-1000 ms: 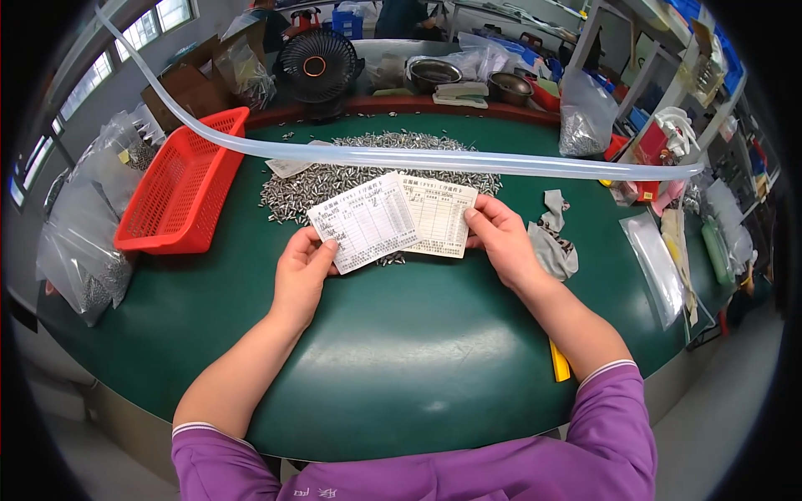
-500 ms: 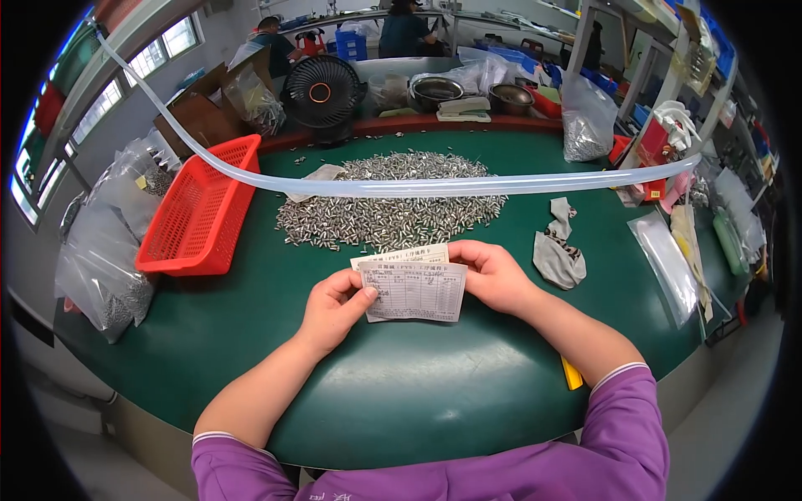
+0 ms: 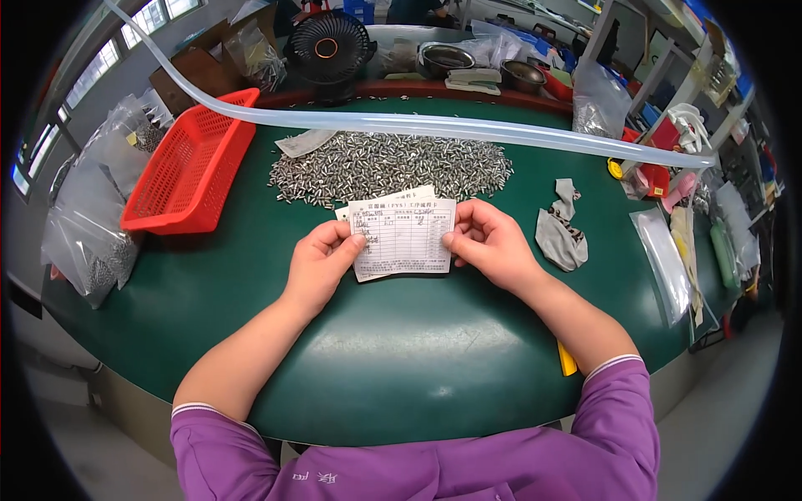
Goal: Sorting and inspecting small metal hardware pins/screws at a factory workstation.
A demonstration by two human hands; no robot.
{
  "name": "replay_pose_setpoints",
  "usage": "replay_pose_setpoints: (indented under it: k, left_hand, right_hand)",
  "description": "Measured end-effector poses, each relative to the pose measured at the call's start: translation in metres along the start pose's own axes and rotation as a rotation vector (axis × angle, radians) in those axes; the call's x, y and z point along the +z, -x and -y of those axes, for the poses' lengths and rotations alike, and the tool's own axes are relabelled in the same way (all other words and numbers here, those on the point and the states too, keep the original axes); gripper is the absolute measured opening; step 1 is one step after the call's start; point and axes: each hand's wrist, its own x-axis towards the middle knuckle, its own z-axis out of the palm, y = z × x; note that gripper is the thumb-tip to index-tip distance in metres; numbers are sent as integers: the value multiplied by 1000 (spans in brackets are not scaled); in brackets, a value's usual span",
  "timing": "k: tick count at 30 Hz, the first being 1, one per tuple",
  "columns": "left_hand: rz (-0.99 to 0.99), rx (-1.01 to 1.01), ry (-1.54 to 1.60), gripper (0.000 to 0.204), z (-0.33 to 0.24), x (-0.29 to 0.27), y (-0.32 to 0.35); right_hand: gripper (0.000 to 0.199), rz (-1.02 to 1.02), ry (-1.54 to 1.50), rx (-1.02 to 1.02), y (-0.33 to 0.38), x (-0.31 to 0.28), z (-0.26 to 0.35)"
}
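Note:
Between my two hands, above the green table (image 3: 368, 359), is a white printed form card (image 3: 404, 242) with a table and handwriting on it. A second, cream-coloured card (image 3: 418, 192) lies behind it, its top edge peeking out. My left hand (image 3: 322, 260) pinches the left edge, thumb on the front. My right hand (image 3: 491, 246) pinches the right edge, its thumb also on the front. Just beyond the cards spreads a heap of small metal pins (image 3: 401, 163), with a pale slip of paper (image 3: 305, 143) on its left side.
A red plastic basket (image 3: 180, 167) stands left, beside clear bags of metal parts (image 3: 96, 238). A translucent tube (image 3: 434, 125) arcs across the view. Grey cloth pieces (image 3: 560, 238) lie right, a yellow object (image 3: 567, 359) under my right forearm. A black fan (image 3: 328, 54) and metal bowls (image 3: 444, 59) stand behind.
My right thumb has come round to the front of the cards. The front card has shifted up over the rear one and faces me more squarely. My view has tilted down.

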Motion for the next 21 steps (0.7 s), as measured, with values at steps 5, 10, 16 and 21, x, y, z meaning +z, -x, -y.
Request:
replay_pose_setpoints:
  k: [5,10,16,21]
  left_hand:
    - [3,-26,-44,9,2,-2,2]
    - [-16,-17,-32,9,4,0,3]
    - [-75,15,-12,15,0,-2,0]
    - [-294,151,81,28,-17,-20,-15]
  right_hand:
    - [18,-3,-75,37,0,2,-1]
    - [18,10,-115,57,2,4,3]
    - [19,1,-255,28,1,-5,2]
    - [21,-69,-220,69,-5,-12,-3]
